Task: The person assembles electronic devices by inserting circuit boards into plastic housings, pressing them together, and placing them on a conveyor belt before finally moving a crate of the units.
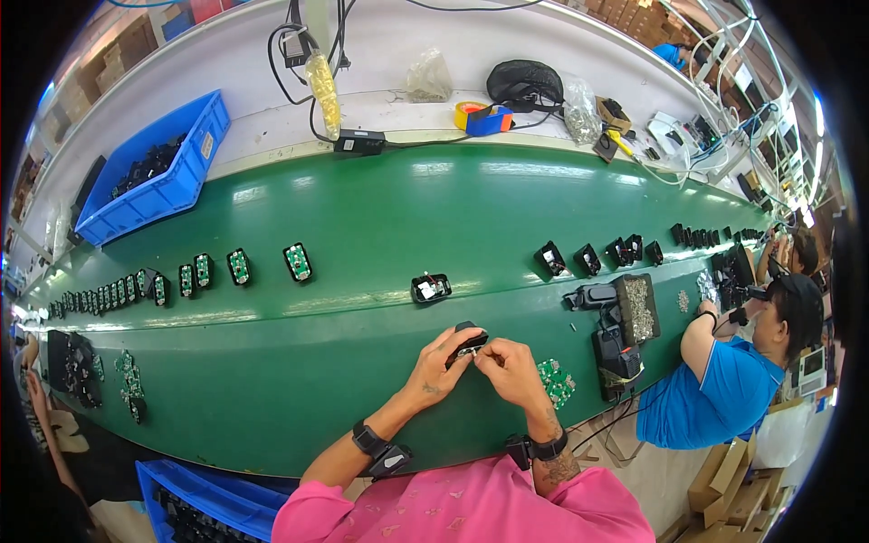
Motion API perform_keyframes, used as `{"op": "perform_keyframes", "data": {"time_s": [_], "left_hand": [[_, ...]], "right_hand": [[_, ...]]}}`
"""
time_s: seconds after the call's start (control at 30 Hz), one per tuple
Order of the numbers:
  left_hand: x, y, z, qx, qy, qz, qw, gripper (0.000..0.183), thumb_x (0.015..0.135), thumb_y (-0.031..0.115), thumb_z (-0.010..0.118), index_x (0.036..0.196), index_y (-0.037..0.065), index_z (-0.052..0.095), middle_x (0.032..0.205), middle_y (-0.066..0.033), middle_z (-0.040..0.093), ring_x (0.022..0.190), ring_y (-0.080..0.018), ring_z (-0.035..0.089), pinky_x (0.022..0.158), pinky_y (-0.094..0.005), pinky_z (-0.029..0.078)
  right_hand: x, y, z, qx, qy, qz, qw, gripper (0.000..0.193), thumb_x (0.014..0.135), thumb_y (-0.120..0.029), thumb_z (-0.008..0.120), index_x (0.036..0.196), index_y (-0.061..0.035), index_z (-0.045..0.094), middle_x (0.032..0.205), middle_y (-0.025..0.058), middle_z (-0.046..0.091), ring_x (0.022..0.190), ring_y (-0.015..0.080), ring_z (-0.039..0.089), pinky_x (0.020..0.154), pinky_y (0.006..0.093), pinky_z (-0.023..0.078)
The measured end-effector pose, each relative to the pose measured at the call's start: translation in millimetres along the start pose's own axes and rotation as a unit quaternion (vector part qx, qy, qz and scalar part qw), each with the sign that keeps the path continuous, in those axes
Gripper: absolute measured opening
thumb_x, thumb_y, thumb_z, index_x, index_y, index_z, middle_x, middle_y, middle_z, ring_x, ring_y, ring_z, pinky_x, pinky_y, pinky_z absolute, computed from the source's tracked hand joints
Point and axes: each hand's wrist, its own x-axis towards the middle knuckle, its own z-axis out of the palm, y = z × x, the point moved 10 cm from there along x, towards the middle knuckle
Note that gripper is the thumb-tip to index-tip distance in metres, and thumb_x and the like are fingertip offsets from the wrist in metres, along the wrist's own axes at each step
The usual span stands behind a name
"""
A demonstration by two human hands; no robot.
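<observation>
My left hand (434, 371) is wrapped round a small black plastic housing (467, 334) above the green table, with its open side toward me. My right hand (511, 371) is closed in a pinch at the near right edge of that housing. A small pale bit shows by the fingertips, too small to name. Just right of my right hand lies a loose pile of green circuit boards (556, 383). Beyond my hands, another open black housing (431, 288) with white parts and wires inside rests on the table.
Housings with green boards (297, 261) form a row to the left; open black housings (550, 259) stand to the right. A tray of small metal parts (638, 308) sits beside a black power tool (590, 297). A blue bin (154, 172) stands far left. A co-worker (724, 380) works at right.
</observation>
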Motion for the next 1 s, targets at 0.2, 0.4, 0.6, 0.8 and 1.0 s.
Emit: {"op": "perform_keyframes", "data": {"time_s": [0.2,0.4,0.6,0.8,1.0], "left_hand": [[-2,7,2,0.066,0.012,0.041,0.997,0.043,0.087,-0.003,0.061,0.129,0.008,0.057,0.116,-0.0186,0.060,0.100,-0.0358,0.064,0.085,-0.0368,0.052],[-8,2,6,0.105,0.010,0.036,0.994,0.047,0.087,-0.005,0.058,0.131,0.010,0.055,0.120,-0.0221,0.057,0.101,-0.0430,0.062,0.084,-0.0435,0.054],[-10,-4,9,0.115,0.013,0.028,0.993,0.048,0.089,-0.003,0.055,0.134,0.012,0.051,0.123,-0.0233,0.055,0.101,-0.0453,0.062,0.081,-0.0469,0.055],[-3,-12,-10,-0.010,0.050,-0.038,0.998,0.048,0.090,0.001,0.059,0.137,0.007,0.048,0.117,-0.0193,0.060,0.099,-0.0279,0.066,0.085,-0.0350,0.053],[-8,-34,-1,-0.151,0.015,-0.120,0.981,0.048,0.094,0.000,0.059,0.139,0.006,0.044,0.114,-0.0132,0.063,0.086,-0.0164,0.069,0.074,-0.0306,0.060]], "right_hand": [[-5,-11,1,-0.077,0.037,-0.053,0.995,0.010,0.083,-0.007,0.064,0.079,0.0014,0.062,0.074,0.0158,0.062,0.067,0.0341,0.062,0.061,0.0420,0.048],[-9,-14,6,-0.096,0.046,-0.076,0.991,0.008,0.085,-0.006,0.062,0.082,0.0009,0.062,0.076,0.0172,0.063,0.071,0.0379,0.062,0.064,0.0456,0.049],[-8,-16,6,-0.100,0.075,-0.082,0.989,0.008,0.086,-0.007,0.062,0.083,0.0013,0.064,0.077,0.0185,0.063,0.073,0.0392,0.061,0.065,0.0447,0.049],[-4,4,-2,0.025,0.076,0.001,0.997,0.014,0.091,-0.010,0.064,0.091,0.0036,0.063,0.073,0.0123,0.065,0.060,0.0178,0.065,0.055,0.0336,0.050],[2,38,18,0.171,-0.002,0.091,0.981,0.019,0.094,-0.010,0.064,0.098,0.0078,0.060,0.076,0.0089,0.068,0.057,0.0096,0.062,0.050,0.0243,0.049]]}}
